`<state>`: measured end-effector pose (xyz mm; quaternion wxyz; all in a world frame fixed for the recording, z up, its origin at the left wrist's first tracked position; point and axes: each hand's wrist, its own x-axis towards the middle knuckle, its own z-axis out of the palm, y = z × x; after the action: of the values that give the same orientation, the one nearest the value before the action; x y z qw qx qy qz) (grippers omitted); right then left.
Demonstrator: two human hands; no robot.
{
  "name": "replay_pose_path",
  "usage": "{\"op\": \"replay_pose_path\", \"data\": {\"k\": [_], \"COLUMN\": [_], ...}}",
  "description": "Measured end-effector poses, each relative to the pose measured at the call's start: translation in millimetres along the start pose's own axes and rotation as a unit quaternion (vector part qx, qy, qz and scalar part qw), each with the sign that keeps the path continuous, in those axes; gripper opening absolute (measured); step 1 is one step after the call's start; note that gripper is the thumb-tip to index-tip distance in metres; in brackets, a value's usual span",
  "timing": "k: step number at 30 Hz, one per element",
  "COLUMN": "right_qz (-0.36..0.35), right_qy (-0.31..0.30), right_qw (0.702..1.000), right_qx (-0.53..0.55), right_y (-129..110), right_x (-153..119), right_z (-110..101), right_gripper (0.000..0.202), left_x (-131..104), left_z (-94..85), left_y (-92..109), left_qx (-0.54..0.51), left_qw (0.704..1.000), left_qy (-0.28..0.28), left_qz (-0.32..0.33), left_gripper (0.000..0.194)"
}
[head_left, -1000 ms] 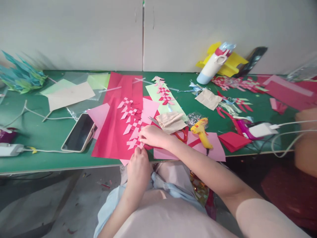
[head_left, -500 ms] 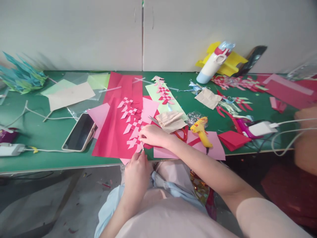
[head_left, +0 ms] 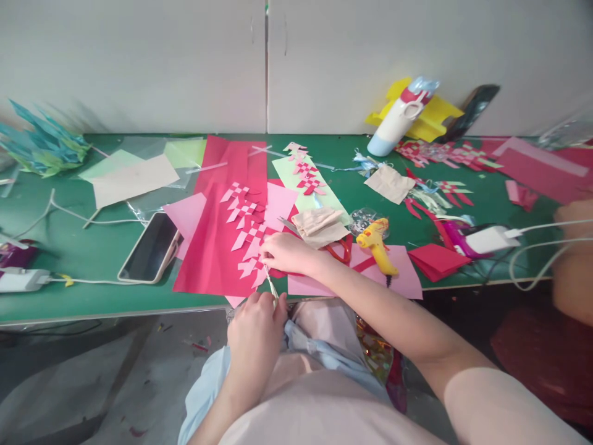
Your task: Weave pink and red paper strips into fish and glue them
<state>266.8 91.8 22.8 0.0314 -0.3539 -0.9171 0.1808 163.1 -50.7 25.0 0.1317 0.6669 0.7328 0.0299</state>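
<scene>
My left hand [head_left: 256,327] is closed at the table's front edge on a thin pale tassel [head_left: 272,286]. Above it, my right hand [head_left: 286,252] pinches the narrow upper end, so the tassel stretches between both hands. Several pink and red woven paper fish [head_left: 249,233] lie in a column just left of my right hand, on a red paper sheet [head_left: 204,247]. Scissors with red handles [head_left: 341,250] rest beyond my right wrist, partly under a folded beige cloth [head_left: 319,225].
A yellow glue gun [head_left: 377,247] lies on pink paper at right. A phone [head_left: 151,247] and a white charger [head_left: 23,280] sit at left. Toward the back stand a bottle [head_left: 401,117] and yellow paper. Another person's arm [head_left: 572,266] shows at the right edge.
My left hand has moved slightly down, away from my right hand, and more of the pale tassel shows between them. My right hand stays nearly in place.
</scene>
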Motion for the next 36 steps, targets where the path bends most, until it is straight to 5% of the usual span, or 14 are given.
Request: {"op": "replay_pose_path", "data": {"k": [14,27,36], "right_qz": [-0.001,-0.009,-0.009], "right_qy": [-0.005,-0.012,-0.021], "right_qw": [1.000,0.998,0.998], "right_qx": [0.024,0.063,0.064], "right_y": [2,6,6], "right_x": [0,0,1], "right_z": [-3,-3,-4], "right_gripper": [0.015,0.011,0.014], "left_x": [14,28,28], "left_z": [10.4,30.8,28.5], "left_y": [1,1,0], "left_qx": [0.017,-0.053,-0.045], "left_qw": [1.000,0.992,0.993], "left_qy": [0.021,0.119,0.108], "left_qz": [0.009,0.004,-0.011], "left_gripper": [0.038,0.024,0.025]}}
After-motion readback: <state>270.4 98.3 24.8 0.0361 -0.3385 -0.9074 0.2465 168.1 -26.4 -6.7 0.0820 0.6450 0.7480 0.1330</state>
